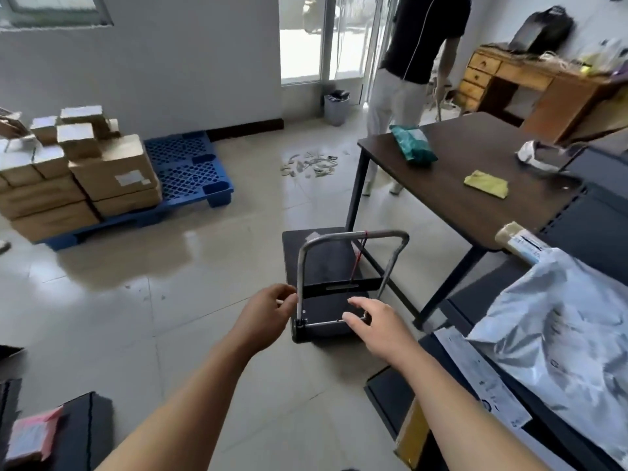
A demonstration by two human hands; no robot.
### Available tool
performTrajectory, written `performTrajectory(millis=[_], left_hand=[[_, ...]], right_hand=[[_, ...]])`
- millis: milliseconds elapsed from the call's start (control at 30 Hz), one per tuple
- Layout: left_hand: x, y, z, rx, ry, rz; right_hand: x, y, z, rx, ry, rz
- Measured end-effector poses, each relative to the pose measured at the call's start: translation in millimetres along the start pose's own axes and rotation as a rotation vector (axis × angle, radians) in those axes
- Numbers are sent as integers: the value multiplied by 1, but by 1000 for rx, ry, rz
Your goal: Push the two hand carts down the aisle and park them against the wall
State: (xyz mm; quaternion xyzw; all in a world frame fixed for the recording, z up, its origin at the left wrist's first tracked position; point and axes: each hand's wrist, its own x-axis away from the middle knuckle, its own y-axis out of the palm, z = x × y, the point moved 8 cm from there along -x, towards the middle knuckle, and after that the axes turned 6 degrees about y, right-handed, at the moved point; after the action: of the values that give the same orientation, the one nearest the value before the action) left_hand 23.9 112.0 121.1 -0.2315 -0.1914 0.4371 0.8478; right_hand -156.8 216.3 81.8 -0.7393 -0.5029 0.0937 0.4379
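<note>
One hand cart is in view: a black flat platform (323, 256) on the tiled floor, its front end under the corner of a dark table. Its upright grey metal handle (353, 235) has a red cord tied across it. My left hand (268, 311) is at the handle's left upright, low down, with the fingertips loosely curled and touching the tube but not wrapped around it. My right hand (377, 321) hovers over the cart's near end by the handle's bottom bar, fingers apart. No second cart is clearly visible.
The dark table (475, 205) stands right of the cart, and a person (407, 62) stands beyond it. A blue pallet (190, 171) stacked with cardboard boxes (112, 171) sits at the left. Scraps (309, 164) litter the floor ahead. Shelving with a grey plastic bag (560, 317) is close on the right.
</note>
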Motion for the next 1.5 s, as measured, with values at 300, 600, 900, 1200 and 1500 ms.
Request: performTrajectory(millis=[300, 600, 900, 1200, 1500], left_hand=[[-122, 39, 6, -4, 26, -110], [-262, 88, 0, -181, 27, -144], [-336, 150, -42, -429, -20, -312], [-354, 171, -74, -532, -58, -413], [-369, 134, -99, -556, -6, -481]], right_hand=[[-112, -45, 9, 68, 55, 65], [-246, -82, 35, 305, 106, 29], [-325, -73, 68, 485, 118, -49], [-365, -59, 99, 444, 98, -143], [-372, -25, 77, 434, 133, -140]])
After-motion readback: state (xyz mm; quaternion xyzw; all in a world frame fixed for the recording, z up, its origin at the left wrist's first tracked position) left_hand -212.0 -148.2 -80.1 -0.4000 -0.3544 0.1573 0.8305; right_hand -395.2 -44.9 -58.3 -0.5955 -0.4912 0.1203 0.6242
